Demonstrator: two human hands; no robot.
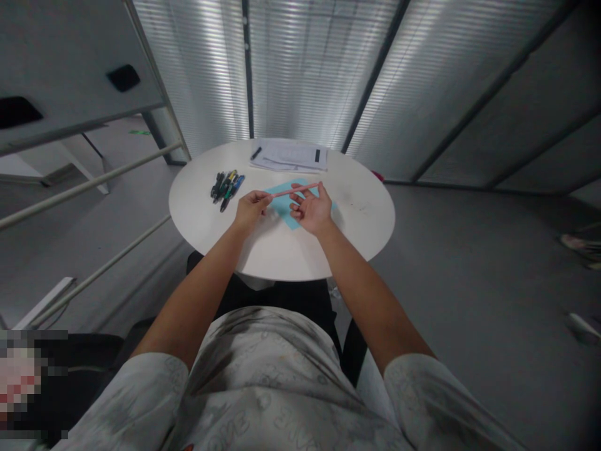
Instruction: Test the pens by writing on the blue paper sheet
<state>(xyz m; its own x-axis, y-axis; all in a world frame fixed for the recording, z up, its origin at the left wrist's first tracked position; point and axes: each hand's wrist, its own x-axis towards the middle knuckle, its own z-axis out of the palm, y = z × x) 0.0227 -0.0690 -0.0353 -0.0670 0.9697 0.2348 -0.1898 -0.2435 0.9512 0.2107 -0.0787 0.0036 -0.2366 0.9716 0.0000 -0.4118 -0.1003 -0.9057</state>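
Note:
A thin pink stick [295, 190] is held slightly tilted above the table, its right end higher. I cannot tell whether it is a pencil or rolled paper. My left hand [252, 208] is closed, pinching the stick's left end between thumb and fingers. My right hand [312, 208] is turned palm up with its fingers apart and loosely curled. Its thumb tip is at the stick's right end, and the stick runs by its fingertips. Beneath both hands, a light blue sheet [293, 219] lies on the white round table [286, 263], partly hidden by my right hand.
Several pens and markers [226, 186] lie in a pile left of my hands. White papers [287, 155] with a dark pen on them are at the table's far edge. A metal-railed white board [79, 56] stands at left, and blinds [300, 75] hang behind the table.

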